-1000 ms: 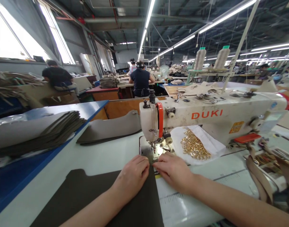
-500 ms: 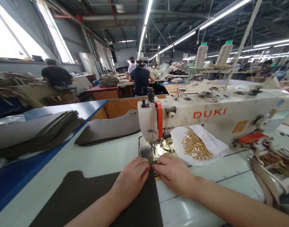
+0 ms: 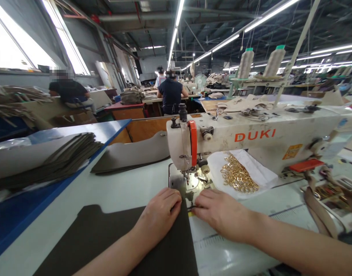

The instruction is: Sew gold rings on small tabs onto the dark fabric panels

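A dark olive-grey fabric panel lies flat on the pale sewing table, its right edge just short of the sewing machine's needle area. With fingers curled together, my left hand grips the panel near its upper right corner. To the right, my right hand is closed in a pinch, a small dark strip showing at its fingertips. Most of that strip is hidden. Just beyond both hands stands the white sewing machine, its lit needle plate bare of fabric.
Gold metal rings lie heaped on a white cloth beside the machine. Stacked grey panels rest behind left, and another stack sits on the blue-edged table. Straps hang at right. Co-workers sit farther off.
My right hand has shifted right, away from the panel's edge, widening the gap between my hands. The dark strip at its fingertips now shows. My left hand has barely moved.
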`<state>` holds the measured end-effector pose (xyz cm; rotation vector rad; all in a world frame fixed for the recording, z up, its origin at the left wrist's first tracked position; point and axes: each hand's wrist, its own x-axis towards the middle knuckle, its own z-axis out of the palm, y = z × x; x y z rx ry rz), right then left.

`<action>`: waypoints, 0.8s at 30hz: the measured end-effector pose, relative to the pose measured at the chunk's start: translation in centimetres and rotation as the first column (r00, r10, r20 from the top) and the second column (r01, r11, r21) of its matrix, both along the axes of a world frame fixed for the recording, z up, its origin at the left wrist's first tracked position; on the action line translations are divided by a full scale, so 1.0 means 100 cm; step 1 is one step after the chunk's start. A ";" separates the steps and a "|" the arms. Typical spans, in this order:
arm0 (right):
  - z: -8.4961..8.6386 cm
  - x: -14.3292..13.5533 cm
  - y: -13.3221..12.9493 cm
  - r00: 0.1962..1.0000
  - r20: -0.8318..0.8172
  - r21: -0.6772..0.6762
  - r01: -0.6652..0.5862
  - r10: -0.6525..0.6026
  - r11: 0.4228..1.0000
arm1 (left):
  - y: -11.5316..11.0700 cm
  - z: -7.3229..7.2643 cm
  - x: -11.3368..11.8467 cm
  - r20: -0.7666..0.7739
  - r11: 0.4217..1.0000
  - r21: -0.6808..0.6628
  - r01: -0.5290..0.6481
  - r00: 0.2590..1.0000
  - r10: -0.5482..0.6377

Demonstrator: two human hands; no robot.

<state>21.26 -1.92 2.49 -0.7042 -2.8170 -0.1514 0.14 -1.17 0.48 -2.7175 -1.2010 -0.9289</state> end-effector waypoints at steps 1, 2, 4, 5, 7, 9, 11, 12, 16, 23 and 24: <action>0.003 0.003 -0.003 0.999 0.026 0.022 -0.043 0.042 0.999 | 0.000 0.000 0.000 0.005 1.000 0.002 -0.001 1.000 0.001; 0.005 0.005 -0.006 0.996 0.045 0.042 -0.079 0.077 0.996 | 0.000 0.000 0.000 0.012 1.000 0.005 -0.002 1.000 0.002; 0.006 0.006 -0.009 0.992 0.057 0.071 -0.114 0.111 0.991 | 0.000 0.000 0.001 0.025 1.000 0.009 -0.003 1.000 0.002; 0.005 0.005 -0.009 0.992 0.053 0.076 -0.115 0.111 0.990 | 0.001 0.000 0.001 0.028 1.000 0.008 -0.003 1.000 0.002; 0.000 0.000 -0.008 0.996 0.034 0.072 -0.088 0.085 0.994 | 0.001 -0.001 0.001 0.029 1.000 0.001 -0.001 1.000 0.001; -0.007 -0.007 -0.006 0.999 -0.016 0.050 -0.047 0.048 0.998 | 0.001 -0.001 0.001 0.034 1.000 -0.008 -0.002 0.999 0.003; -0.012 -0.013 -0.004 0.995 -0.095 0.017 -0.007 0.009 1.000 | 0.000 0.001 0.001 0.046 1.000 -0.024 -0.007 0.999 0.008; -0.014 -0.015 -0.004 0.991 -0.136 -0.001 0.007 -0.007 1.000 | 0.000 0.001 0.001 0.054 0.999 -0.038 -0.011 0.998 0.014; -0.020 -0.021 -0.002 0.976 -0.218 -0.041 -0.017 0.008 0.999 | -0.002 0.005 0.001 0.101 0.995 -0.096 -0.033 0.994 0.043; -0.028 -0.020 -0.001 0.969 -0.245 -0.072 -0.056 0.037 0.996 | 0.000 0.005 0.001 0.156 0.983 -0.176 -0.058 0.984 0.086; -0.028 -0.020 -0.001 0.968 -0.249 -0.075 -0.056 0.036 0.996 | 0.000 0.004 0.001 0.156 0.981 -0.182 -0.059 0.984 0.088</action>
